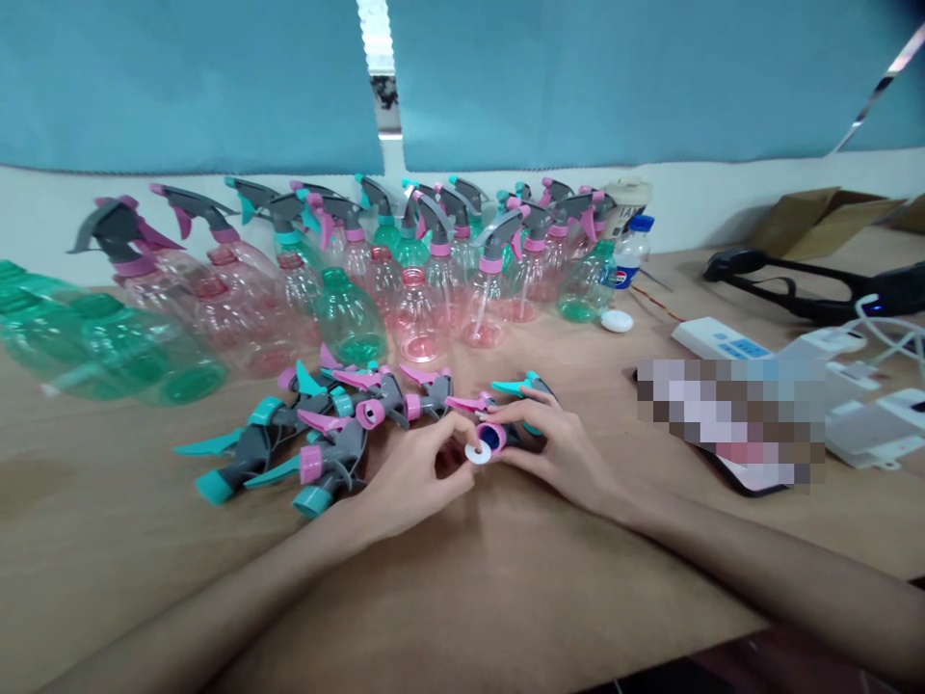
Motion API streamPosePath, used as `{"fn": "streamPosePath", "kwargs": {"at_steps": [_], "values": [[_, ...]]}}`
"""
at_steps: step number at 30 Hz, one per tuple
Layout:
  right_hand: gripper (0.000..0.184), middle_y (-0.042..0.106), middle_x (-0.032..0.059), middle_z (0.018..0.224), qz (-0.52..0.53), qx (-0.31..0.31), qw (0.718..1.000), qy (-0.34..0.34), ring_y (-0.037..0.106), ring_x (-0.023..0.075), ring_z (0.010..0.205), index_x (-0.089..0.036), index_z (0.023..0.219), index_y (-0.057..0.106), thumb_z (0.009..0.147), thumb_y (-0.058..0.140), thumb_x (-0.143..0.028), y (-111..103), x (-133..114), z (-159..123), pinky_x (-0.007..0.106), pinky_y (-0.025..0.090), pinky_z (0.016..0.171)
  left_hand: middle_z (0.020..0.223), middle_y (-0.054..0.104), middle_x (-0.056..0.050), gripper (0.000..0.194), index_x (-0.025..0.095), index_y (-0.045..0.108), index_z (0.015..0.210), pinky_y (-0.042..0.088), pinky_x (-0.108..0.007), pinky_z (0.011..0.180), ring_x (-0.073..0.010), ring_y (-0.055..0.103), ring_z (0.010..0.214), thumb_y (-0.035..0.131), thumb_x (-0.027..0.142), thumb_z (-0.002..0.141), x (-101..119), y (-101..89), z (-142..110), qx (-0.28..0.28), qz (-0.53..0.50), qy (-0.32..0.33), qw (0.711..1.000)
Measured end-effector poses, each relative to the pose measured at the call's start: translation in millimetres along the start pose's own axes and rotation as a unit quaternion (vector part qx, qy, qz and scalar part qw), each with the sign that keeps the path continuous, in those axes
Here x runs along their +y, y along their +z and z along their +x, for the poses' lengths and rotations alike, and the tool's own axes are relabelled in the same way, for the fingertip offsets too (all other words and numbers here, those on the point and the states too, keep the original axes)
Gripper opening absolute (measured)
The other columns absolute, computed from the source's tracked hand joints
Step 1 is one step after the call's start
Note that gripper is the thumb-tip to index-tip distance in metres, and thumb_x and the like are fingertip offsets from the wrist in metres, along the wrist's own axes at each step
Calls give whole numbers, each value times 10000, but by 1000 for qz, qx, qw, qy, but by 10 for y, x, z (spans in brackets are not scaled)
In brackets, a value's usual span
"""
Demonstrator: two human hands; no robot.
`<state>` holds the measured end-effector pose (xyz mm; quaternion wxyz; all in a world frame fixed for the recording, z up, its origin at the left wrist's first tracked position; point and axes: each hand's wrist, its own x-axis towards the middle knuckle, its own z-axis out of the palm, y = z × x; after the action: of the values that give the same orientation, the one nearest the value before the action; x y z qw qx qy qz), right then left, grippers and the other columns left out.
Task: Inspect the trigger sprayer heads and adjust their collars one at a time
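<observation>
Between thumb and fingertips my left hand [423, 467] pinches a small white round washer [478, 452]. Right beside it, my right hand [560, 448] grips a spray trigger head by its pink collar [492, 439], whose open end faces the washer and looks dark blue inside. Most of this head is hidden behind my fingers. Loose grey trigger heads [325, 448] with pink and teal parts lie in a heap left of my hands. Just beyond my right fingers rests a teal-levered trigger head [533, 390].
Pink and green spray bottles [351, 318], several with trigger heads fitted, stand at the back. A Pepsi bottle [632, 253] and white oval object [617, 321] are right of them. Further right lie a phone [773, 482], black glasses-like device [802, 289], white power strip [723, 339] and cardboard box [816, 222].
</observation>
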<state>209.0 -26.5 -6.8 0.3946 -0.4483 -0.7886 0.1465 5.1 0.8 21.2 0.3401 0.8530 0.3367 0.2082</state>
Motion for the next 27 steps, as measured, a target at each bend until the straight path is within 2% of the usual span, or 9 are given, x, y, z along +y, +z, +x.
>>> {"fn": "streamPosePath", "kwargs": {"at_steps": [6,11,15,18,22,27], "values": [[189,705,-10,973,5,0,1000,-2,608,197,1074,-253,975,599,800,669,-256,-4,-7,5,444,350,1029,824,626,1,75,178,591,837,462,-231,596,-106,549,637,540,233,827,-45,14,13,-3,-62,-20,998],[203,708,-4,969,6,-2,1000,-3,628,199,1033,-249,981,600,793,677,-263,-3,-9,8,456,364,1018,780,614,6,100,172,573,798,487,-229,595,-110,575,644,601,266,822,-95,50,9,16,-96,-24,995],[202,702,11,1005,5,6,1000,10,592,221,1103,-247,985,607,794,672,-255,-12,-22,5,452,415,985,813,630,-5,142,179,547,932,515,-248,635,-135,625,711,593,289,854,-91,47,-10,57,-141,-19,988],[216,694,11,1025,16,10,1000,25,588,217,1100,-246,994,604,790,676,-239,-17,-37,-5,424,464,940,825,646,-3,139,189,583,993,507,-221,607,-115,619,669,541,278,894,-75,32,-26,97,-123,-1,988],[199,695,8,1011,32,15,999,31,600,210,1078,-250,979,610,790,674,-257,-21,-65,-15,409,477,940,790,641,7,153,185,614,921,488,-198,580,-92,583,605,484,264,926,-63,30,-48,155,-73,30,985],[188,702,-5,961,42,9,999,19,640,193,994,-249,966,606,790,669,-272,-30,-89,-12,425,452,979,738,618,11,140,184,587,883,468,-205,569,-95,552,579,468,242,929,-62,58,-79,179,-26,53,982]]}}
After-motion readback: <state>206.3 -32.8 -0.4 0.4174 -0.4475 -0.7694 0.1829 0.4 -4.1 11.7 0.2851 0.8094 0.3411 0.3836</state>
